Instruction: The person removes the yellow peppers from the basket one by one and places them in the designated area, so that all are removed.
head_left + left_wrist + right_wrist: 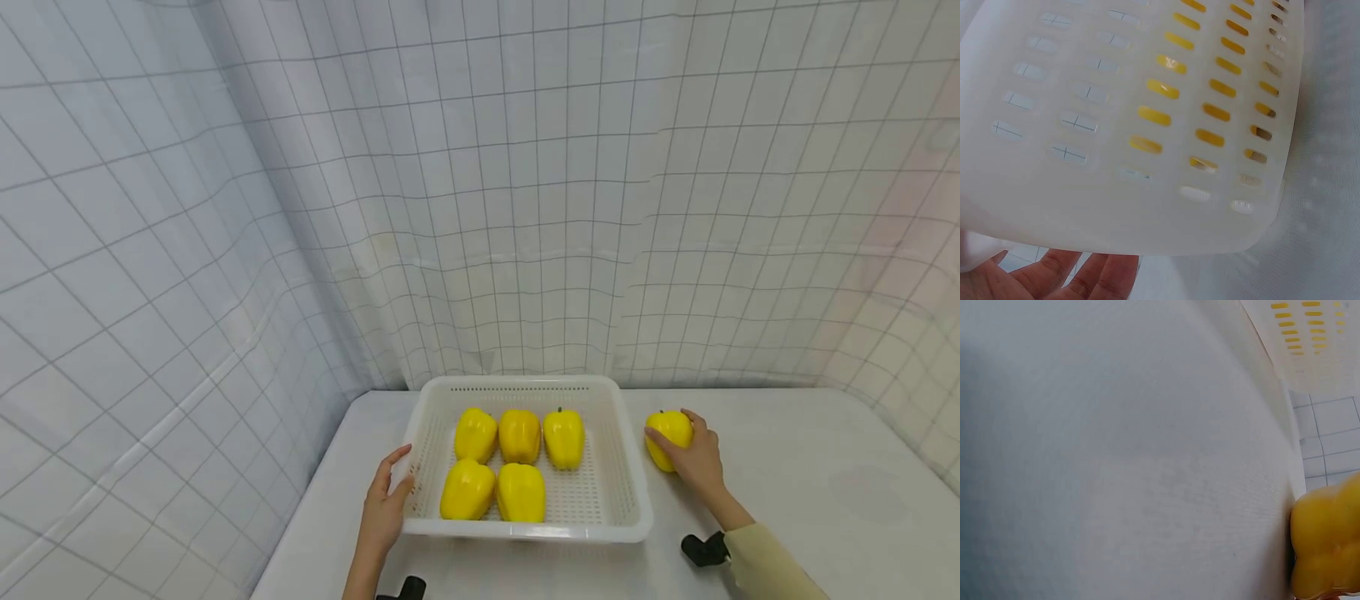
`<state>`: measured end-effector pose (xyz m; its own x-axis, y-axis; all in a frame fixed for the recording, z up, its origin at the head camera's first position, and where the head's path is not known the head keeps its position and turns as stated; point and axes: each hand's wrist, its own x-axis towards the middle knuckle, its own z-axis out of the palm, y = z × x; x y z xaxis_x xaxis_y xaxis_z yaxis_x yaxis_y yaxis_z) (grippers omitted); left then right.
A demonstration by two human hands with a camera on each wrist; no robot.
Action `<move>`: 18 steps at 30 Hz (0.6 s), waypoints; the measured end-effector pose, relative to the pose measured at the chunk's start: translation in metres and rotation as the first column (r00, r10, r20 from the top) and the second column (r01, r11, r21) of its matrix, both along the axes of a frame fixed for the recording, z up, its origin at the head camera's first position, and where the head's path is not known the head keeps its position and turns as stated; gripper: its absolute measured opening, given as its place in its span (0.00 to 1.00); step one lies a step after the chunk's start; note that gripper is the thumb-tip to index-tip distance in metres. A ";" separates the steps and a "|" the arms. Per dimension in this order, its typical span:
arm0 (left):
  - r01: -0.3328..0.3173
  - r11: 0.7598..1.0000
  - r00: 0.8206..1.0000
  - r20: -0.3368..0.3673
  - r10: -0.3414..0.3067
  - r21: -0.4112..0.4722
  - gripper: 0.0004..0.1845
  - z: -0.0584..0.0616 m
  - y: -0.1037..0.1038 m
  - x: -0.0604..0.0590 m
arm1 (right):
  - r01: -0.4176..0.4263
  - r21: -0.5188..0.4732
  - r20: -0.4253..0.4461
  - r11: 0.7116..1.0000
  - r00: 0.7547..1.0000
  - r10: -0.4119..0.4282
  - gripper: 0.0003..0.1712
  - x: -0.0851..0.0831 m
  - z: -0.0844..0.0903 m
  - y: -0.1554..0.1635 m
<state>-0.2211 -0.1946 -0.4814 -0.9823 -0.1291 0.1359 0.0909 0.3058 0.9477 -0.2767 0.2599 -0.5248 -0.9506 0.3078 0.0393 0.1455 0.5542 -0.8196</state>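
Right hand (697, 461) curled round a yellow pepper (667, 437) on the white table (825, 492), just right of the white perforated basket (607, 450) — pepper standing upright, outside the rim. Left hand (386, 504) against the basket's left wall, thumb up at the rim, fingers straight along the outside. Inside the basket, five more yellow peppers (519, 435) — three at the back, two in front, close together. Gridded white curtain (525, 208) behind.
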 end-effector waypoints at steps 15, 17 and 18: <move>0.006 1.000 1.000 0.013 -0.006 0.028 0.24 -0.002 -0.001 -0.003 | 0.023 0.014 0.010 1.000 1.000 -0.023 0.60 0.001 0.001 -0.002; 0.007 0.999 1.000 0.018 -0.008 0.033 0.24 -0.003 -0.002 -0.003 | 0.022 0.015 0.018 1.000 1.000 -0.022 0.60 0.001 0.000 -0.002; 0.008 0.999 1.000 0.021 -0.009 0.031 0.24 -0.004 -0.002 -0.004 | 0.020 0.016 0.018 1.000 1.000 -0.021 0.60 0.002 0.000 -0.002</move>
